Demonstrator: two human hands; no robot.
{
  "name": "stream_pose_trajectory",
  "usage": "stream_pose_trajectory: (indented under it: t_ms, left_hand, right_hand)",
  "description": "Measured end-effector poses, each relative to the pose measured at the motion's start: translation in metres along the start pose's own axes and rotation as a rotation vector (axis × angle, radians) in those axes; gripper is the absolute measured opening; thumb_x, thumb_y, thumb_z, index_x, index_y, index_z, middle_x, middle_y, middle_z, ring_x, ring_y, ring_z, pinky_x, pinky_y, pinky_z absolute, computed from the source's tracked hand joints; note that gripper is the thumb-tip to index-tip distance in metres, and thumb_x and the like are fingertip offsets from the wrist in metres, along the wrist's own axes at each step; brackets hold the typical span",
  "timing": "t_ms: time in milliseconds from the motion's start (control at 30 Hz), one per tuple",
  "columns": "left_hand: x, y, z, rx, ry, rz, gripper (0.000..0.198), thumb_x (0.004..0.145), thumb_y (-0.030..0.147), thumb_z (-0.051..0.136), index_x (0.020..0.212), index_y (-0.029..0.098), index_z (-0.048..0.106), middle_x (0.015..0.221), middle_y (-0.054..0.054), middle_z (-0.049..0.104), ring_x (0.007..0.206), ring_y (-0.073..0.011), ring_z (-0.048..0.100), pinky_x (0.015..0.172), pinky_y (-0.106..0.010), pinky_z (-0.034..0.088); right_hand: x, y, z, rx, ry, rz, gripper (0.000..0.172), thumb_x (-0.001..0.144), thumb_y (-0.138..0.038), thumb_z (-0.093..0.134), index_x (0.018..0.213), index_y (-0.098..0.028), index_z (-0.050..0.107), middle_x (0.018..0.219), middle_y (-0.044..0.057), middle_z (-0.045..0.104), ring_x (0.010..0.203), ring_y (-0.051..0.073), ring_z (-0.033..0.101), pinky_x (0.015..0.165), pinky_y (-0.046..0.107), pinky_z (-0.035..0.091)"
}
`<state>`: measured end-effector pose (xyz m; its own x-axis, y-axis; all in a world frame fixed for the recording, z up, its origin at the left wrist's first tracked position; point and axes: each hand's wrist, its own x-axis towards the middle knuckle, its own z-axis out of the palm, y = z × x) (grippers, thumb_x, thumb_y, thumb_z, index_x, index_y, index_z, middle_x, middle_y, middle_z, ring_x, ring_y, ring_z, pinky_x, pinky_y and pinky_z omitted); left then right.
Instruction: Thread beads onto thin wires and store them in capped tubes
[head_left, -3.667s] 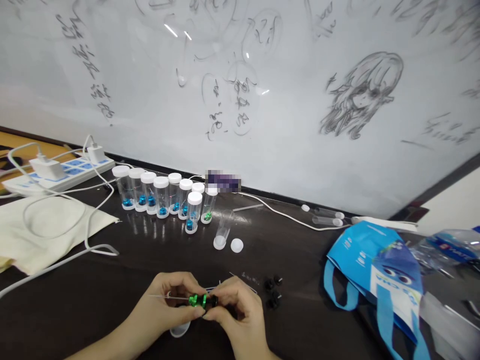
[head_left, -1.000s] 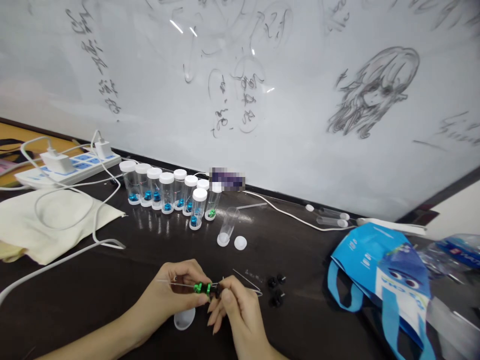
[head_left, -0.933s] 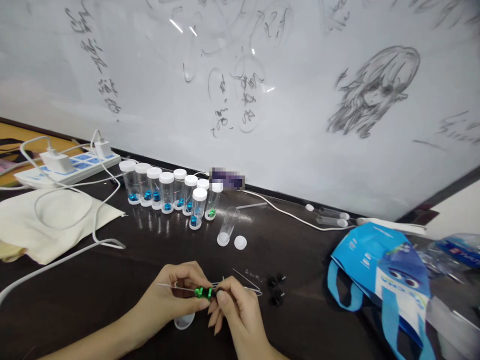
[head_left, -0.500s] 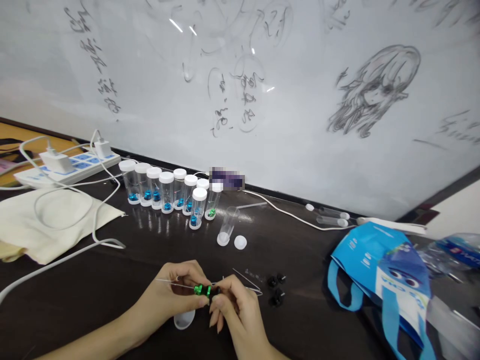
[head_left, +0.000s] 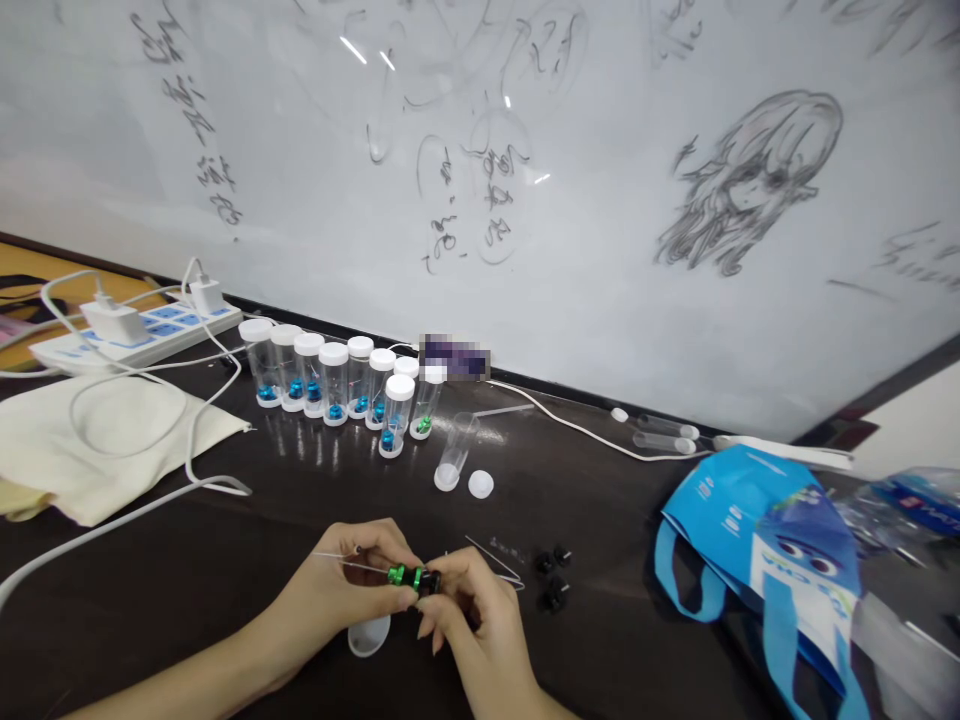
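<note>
Between my two hands is a small green-and-black ringed part (head_left: 409, 576) with thin metal wires sticking out to the left. My left hand (head_left: 367, 580) pinches its green middle between thumb and fingers. At the black end, my right hand (head_left: 476, 605) holds on with its fingertips, partly hiding it. Beneath my hands lies a round, translucent white piece (head_left: 369, 636). Thin metal rods (head_left: 495, 562) rest just behind my right hand, and several small black parts (head_left: 555, 580) lie to its right.
Several capped clear tubes (head_left: 335, 385) with blue or green parts stand behind. An uncapped tube (head_left: 456, 450) stands near a white cap (head_left: 481, 485). A power strip (head_left: 165, 330) and cream cloth (head_left: 150, 430) lie left; a blue bag (head_left: 750, 530) lies right.
My right thumb has shifted slightly down, and more of the part's black end shows. My left hand keeps its pinch almost unmoved.
</note>
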<state>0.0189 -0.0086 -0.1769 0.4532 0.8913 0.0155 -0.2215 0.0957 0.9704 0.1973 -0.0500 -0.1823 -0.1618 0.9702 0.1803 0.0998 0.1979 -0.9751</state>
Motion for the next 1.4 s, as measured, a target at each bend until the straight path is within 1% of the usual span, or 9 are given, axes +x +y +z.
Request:
stream_pose_trajectory:
  t_ms: [133, 267, 367, 567, 700, 867, 1033, 1233, 1400]
  left_hand:
    - [-0.001, -0.001, -0.001, -0.006, -0.015, 0.003, 0.012, 0.065, 0.020, 0.084, 0.075, 0.019, 0.077, 0.075, 0.000, 0.061, 0.069, -0.0133, 0.057, 0.062, -0.023, 0.043]
    - [0.000, 0.000, 0.000, -0.032, 0.002, -0.011, 0.012, 0.068, 0.019, 0.083, 0.078, 0.020, 0.077, 0.076, 0.000, 0.063, 0.070, -0.0137, 0.060, 0.065, -0.023, 0.045]
    - [0.001, 0.004, 0.001, -0.019, 0.054, -0.013, 0.012, 0.067, 0.019, 0.084, 0.076, 0.019, 0.076, 0.076, 0.000, 0.063, 0.072, -0.0138, 0.060, 0.066, -0.022, 0.045]
    - [0.001, 0.006, 0.001, -0.013, 0.036, -0.021, 0.012, 0.066, 0.021, 0.084, 0.075, 0.019, 0.076, 0.075, 0.000, 0.063, 0.070, -0.0138, 0.059, 0.064, -0.022, 0.045]
    - [0.001, 0.004, 0.001, -0.002, 0.047, -0.012, 0.013, 0.066, 0.022, 0.084, 0.075, 0.018, 0.076, 0.074, 0.000, 0.062, 0.069, -0.0141, 0.058, 0.062, -0.023, 0.044]
    - [0.001, 0.006, 0.001, -0.010, 0.023, -0.017, 0.011, 0.067, 0.021, 0.084, 0.075, 0.018, 0.076, 0.074, 0.000, 0.062, 0.070, -0.0147, 0.058, 0.063, -0.024, 0.045]
    - [0.002, 0.006, 0.002, -0.012, 0.044, -0.010, 0.012, 0.066, 0.020, 0.084, 0.074, 0.018, 0.076, 0.073, 0.000, 0.062, 0.068, -0.0133, 0.056, 0.061, -0.022, 0.043]
    - [0.000, 0.007, 0.002, -0.017, 0.036, -0.024, 0.012, 0.066, 0.022, 0.084, 0.074, 0.018, 0.076, 0.074, -0.001, 0.062, 0.069, -0.0147, 0.058, 0.063, -0.023, 0.045]
    - [0.001, 0.008, 0.002, -0.048, 0.073, -0.037, 0.013, 0.065, 0.020, 0.085, 0.074, 0.019, 0.076, 0.074, 0.001, 0.062, 0.070, -0.0140, 0.059, 0.064, -0.022, 0.046]
  right_hand:
    - [0.000, 0.001, -0.001, 0.023, -0.035, -0.002, 0.025, 0.093, -0.041, 0.057, 0.088, -0.016, 0.060, 0.063, -0.001, 0.058, 0.048, 0.009, 0.054, 0.044, 0.018, 0.044]
    - [0.001, 0.003, -0.002, 0.052, -0.036, -0.023, 0.033, 0.094, -0.048, 0.052, 0.096, -0.016, 0.060, 0.071, 0.002, 0.060, 0.054, 0.011, 0.058, 0.047, 0.020, 0.046]
    - [0.001, 0.001, -0.001, 0.028, -0.005, -0.009, 0.029, 0.093, -0.045, 0.056, 0.100, -0.017, 0.058, 0.073, 0.001, 0.060, 0.054, 0.011, 0.057, 0.047, 0.019, 0.047]
    - [0.001, -0.004, 0.000, -0.012, 0.001, -0.003, 0.025, 0.093, -0.041, 0.057, 0.083, -0.018, 0.056, 0.066, -0.001, 0.055, 0.051, 0.010, 0.054, 0.046, 0.019, 0.046]
    - [0.002, -0.003, 0.000, -0.015, 0.011, 0.000, 0.023, 0.092, -0.040, 0.059, 0.086, -0.018, 0.057, 0.067, -0.002, 0.056, 0.050, 0.009, 0.054, 0.046, 0.019, 0.046]
    - [0.001, 0.000, 0.000, -0.005, -0.020, 0.023, 0.027, 0.094, -0.041, 0.055, 0.081, -0.017, 0.056, 0.064, -0.002, 0.053, 0.049, 0.009, 0.053, 0.043, 0.017, 0.043]
    - [0.001, 0.000, 0.000, -0.006, 0.013, 0.015, 0.024, 0.090, -0.041, 0.061, 0.090, -0.017, 0.059, 0.066, -0.002, 0.055, 0.051, 0.010, 0.056, 0.044, 0.018, 0.045]
    - [0.000, 0.005, -0.001, 0.035, -0.026, 0.020, 0.026, 0.093, -0.041, 0.058, 0.082, -0.017, 0.057, 0.064, -0.002, 0.054, 0.050, 0.009, 0.055, 0.043, 0.017, 0.043]
    - [0.001, 0.004, -0.001, 0.066, 0.026, 0.015, 0.027, 0.090, -0.040, 0.063, 0.107, -0.020, 0.058, 0.076, -0.001, 0.058, 0.057, 0.012, 0.059, 0.048, 0.020, 0.048]
